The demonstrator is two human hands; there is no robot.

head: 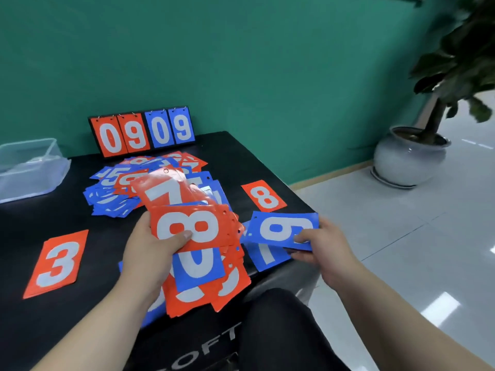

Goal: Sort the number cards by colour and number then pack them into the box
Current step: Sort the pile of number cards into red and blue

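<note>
My left hand (152, 250) grips a fanned stack of red and blue number cards (203, 236), with a red 8 on top under my thumb. My right hand (324, 250) pinches a single blue card (281, 230) showing a 6 or 9, held just right of the stack. Below it another blue card (263, 257) lies on the black table (40, 223). A loose heap of mixed cards (128, 188) sits behind the stack. A red 3 (57, 263) lies alone at the left, a red 8 (263, 196) alone at the right. The clear plastic box (29, 167) stands at the far left.
A small flip scoreboard (142, 132) reading 09 09 stands at the table's back edge against the green wall. The table's right edge drops to a tiled floor, where a potted plant (409, 156) stands. My dark-clad knee (281, 330) is just below the table front.
</note>
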